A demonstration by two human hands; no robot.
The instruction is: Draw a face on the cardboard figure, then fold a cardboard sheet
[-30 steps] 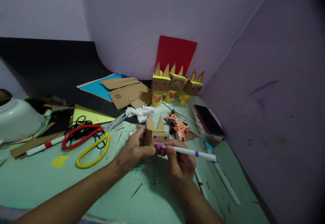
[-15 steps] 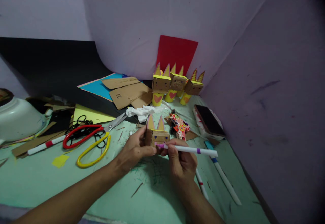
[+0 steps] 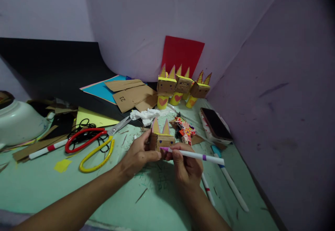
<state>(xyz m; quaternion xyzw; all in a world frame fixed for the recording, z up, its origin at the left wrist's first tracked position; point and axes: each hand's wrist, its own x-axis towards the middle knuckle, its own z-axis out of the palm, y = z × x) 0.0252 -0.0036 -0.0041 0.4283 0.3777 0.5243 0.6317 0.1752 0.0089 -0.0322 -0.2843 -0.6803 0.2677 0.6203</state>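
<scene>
A small cardboard box head with two pointed yellow ears and two dark eyes is gripped by my left hand, its thumb along the lower front edge. My right hand is closed round a white marker with a purple band. The marker's purple tip is at the lower left of the box's front face, near my left thumb. Fingers of my right hand are close to the box's right side. The underside of the box is hidden by my hands.
Scissors with red and yellow handles lie left, by black cord. Similar eared figures stand at the back before a red sheet. Cardboard pieces and white tissue lie behind. A phone and other markers are right.
The marker in my right hand has tilted slightly, its back end a little lower, and its tip has shifted slightly on the box face. My left hand keeps its hold.
</scene>
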